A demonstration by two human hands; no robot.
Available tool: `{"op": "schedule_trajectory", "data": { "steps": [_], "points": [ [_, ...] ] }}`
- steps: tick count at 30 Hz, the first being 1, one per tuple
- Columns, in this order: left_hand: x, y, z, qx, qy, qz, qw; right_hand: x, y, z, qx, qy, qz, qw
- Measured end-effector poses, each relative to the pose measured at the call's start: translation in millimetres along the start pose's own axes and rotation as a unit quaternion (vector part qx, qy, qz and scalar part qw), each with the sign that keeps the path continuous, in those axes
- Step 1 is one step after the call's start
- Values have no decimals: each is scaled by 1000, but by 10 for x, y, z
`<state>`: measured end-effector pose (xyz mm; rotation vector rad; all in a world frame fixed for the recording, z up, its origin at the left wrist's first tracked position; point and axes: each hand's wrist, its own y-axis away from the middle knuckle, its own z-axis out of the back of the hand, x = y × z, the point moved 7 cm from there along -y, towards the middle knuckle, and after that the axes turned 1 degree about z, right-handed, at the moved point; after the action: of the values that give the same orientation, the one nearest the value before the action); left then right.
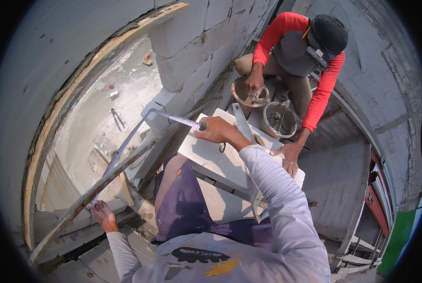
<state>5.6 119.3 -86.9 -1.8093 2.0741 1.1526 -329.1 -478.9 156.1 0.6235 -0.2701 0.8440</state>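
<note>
- Beyond the left edge of the white blocks, a big grey block wall (187, 61) goes up. It looks hard and will not bend.
- Past their far edge, another person (291, 54) in red sleeves crouches by two buckets. One of this person's hands (289, 154) is at the blocks' right end.
- A long bar (126, 165) slants past the blocks' left edge. It looks stiff.
- The top white block (220, 158) lies by the person's knees. It is probably heavy, and its corners may chip, so two hands under its ends would be best.
- A flat metal blade (242, 123) lies across that block, passing under the right arm. Its edge could be sharp.
- The right hand (213, 129) is over the block's far left corner, fingers closed around one end of the tape.
- The left hand (105, 218) is low down, left of the blocks, palm up, fingers a bit curled at the other end. I cannot tell how tight it is.
- The measuring tape (175, 118) hangs between both hands, with a sharp bend near the wall. It looks light, thin and springy, and could kink. Pinch its flat sides, not its thin edges.
</note>
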Motion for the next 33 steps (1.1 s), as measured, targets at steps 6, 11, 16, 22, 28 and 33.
{"op": "schedule_trajectory", "data": {
  "steps": [6, 11, 16, 22, 28, 33],
  "points": [
    [59, -124, -1246, 266, -31, 50, 962, -559, 672, 413, -44, -43, 54, 997],
    [76, -529, -1847, 248, -43, 12, 968, -1015, 1192, 736, -25, 7, 66, 997],
    [313, -439, -2443, 280, -93, 23, 955, -1368, 1530, 673, -8, 0, 59, 998],
    [258, -478, -2800, 336, -83, 76, 935, -1551, 1750, 408, -10, -6, 32, 999],
    [264, -236, -3030, 436, -99, 114, 887, -1598, 1993, 287, -24, -27, 0, 999],
    [176, -258, -3106, 430, -133, 89, 889, -1394, 2071, 341, -10, -44, -10, 999]
  ]
}}
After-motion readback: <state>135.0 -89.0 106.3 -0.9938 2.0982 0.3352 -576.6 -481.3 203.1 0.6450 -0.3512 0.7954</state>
